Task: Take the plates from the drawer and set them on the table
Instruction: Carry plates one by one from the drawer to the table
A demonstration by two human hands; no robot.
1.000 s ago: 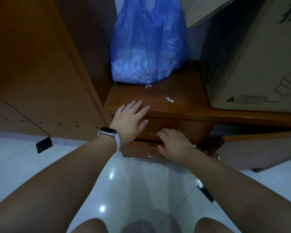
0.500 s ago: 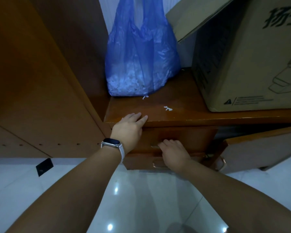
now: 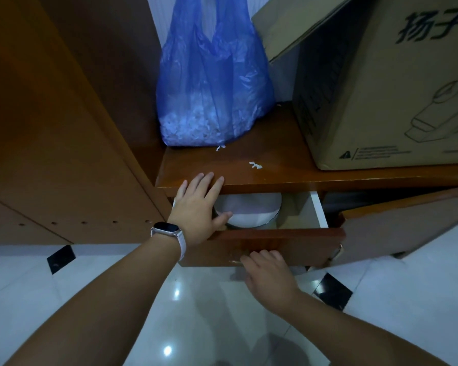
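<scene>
Wooden cabinet side (image 3: 50, 122) fills the left of the scene, a tall panel with a row of peg holes near its foot, standing on pale floor tiles (image 3: 117, 286). Just right of it the left hand (image 3: 198, 207), a watch (image 3: 167, 230) on its wrist, lies flat and spread, fingers on the front edge of the shelf top (image 3: 249, 170) and thumb reaching down beside the plates (image 3: 249, 210); it holds nothing. Those plates, a white stack on a darker rim, sit in the left part of the drawer (image 3: 275, 244), half hidden under the shelf lip.

Judged from this, the task is only at its start: the drawer is part-way out, no plate is lifted, and the table is not in view at all. Opening further, lifting the stack and carrying it off all remain.

Below the drawer front the right hand (image 3: 267, 276) curls onto the handle, fingers hooked and closed on it, though the handle itself is mostly hidden.

Room is tight. The shelf lip overhangs the far half of the stack, so the plates likely cannot rise straight up until the drawer comes nearer. A blue bag (image 3: 212, 83) stands on the far shelf top, well apart from the hands. To the right, a cardboard box (image 3: 386, 88) sits on the shelf, and an open cabinet door (image 3: 407, 223) stands just beside the drawer's right corner, narrowing that side. Near floor space looks open.
</scene>
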